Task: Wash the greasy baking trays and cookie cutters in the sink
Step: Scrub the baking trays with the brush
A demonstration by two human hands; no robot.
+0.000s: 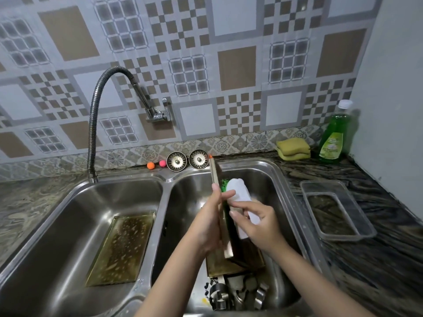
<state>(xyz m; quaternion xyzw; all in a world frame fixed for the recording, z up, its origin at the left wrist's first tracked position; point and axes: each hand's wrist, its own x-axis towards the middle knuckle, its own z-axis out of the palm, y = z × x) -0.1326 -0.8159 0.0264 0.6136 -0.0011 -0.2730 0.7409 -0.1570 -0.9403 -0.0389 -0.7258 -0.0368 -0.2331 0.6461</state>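
Over the right basin of the stainless-steel double sink, the left hand holds a rectangular metal baking tray stood on edge, thumb and fingers wrapped round its long rim; the tray's far end reaches up to the sink's back edge. The right hand grips a white-handled scrubbing brush, fingers curled round the handle, its green bristles pressed against the tray's inner face.

A second greasy tray lies flat in the right basin beneath the held one. Metal cookie cutters are piled at that basin's near edge, leaving little room there. In the sink's left basin a third tray lies flat, filmed with brown grease, with bare steel all round it.

Right of the sink, a clear plastic container sits on the dark counter. Behind the sink's right corner stand a green dish-soap bottle and yellow sponges. Two round strainers lean along the sink's back rim.
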